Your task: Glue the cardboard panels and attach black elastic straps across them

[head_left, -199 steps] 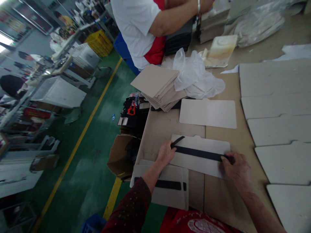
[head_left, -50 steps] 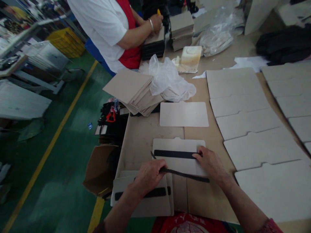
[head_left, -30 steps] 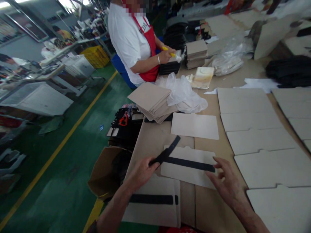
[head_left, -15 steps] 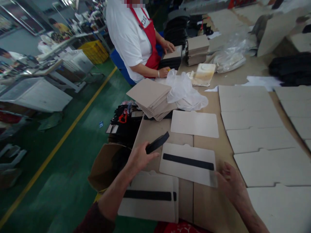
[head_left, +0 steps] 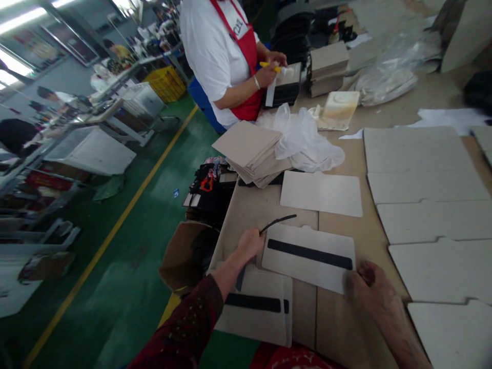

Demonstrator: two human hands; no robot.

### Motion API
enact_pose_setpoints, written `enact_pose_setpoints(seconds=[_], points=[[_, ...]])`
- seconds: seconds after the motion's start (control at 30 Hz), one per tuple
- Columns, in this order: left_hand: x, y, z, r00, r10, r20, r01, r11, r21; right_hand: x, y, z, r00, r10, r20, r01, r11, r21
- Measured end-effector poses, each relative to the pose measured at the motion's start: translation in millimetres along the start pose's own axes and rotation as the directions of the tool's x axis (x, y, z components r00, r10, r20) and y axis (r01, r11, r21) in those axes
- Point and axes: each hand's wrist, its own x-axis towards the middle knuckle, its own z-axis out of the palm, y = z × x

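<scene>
My left hand (head_left: 251,243) is closed round a thin bundle of black strips (head_left: 280,220), seen nearly edge-on, just above the left edge of a pale board (head_left: 307,271). Across that board lies one black strip (head_left: 309,254). At the board's right corner is my right hand (head_left: 374,289), fingers curled and thumb against the corner, slightly blurred. Nearer to me, partly under my left forearm, two overlapping pale boards (head_left: 261,325) carry black strips of their own. A plain pale board (head_left: 321,192) lies farther back.
Overlapping rows of pale boards (head_left: 430,220) cover the table's right side. A stack of grey-brown boards (head_left: 248,148) and crumpled plastic (head_left: 303,136) stand at the back left. Beyond, a person in a red apron (head_left: 246,56) works with a yellow-handled tool. An open carton (head_left: 179,253) stands left of the table.
My left hand has turned and moved right towards the board, so the strips now show edge-on. My right hand has closed in at the board's right corner. The view has shifted left.
</scene>
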Motion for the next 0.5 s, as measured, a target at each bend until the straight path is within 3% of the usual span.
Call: enact_pose_setpoints(seconds=[0.17, 0.33, 0.43, 0.5], points=[[0, 5, -4.0, 1.000, -0.025, 0.015, 0.026, 0.993, -0.113, -1, -12, 7, 0.999, 0.015, -0.029, -0.014, 0.998, 0.059], [-4, 7, -6.8, 0.999, -0.030, 0.045, 0.040, 0.972, -0.231, 3, -23, -9, 0.989, 0.146, 0.019, -0.147, 0.977, 0.153], [-7, 10, -7.9, 0.996, -0.001, 0.088, 0.027, 0.958, -0.287, 4, -21, -17, 0.990, 0.117, 0.073, -0.128, 0.977, 0.169], [-8, 16, -9.9, 0.995, 0.018, 0.100, 0.013, 0.954, -0.301, 4, -17, -19, 0.995, 0.090, 0.042, -0.095, 0.982, 0.161]])
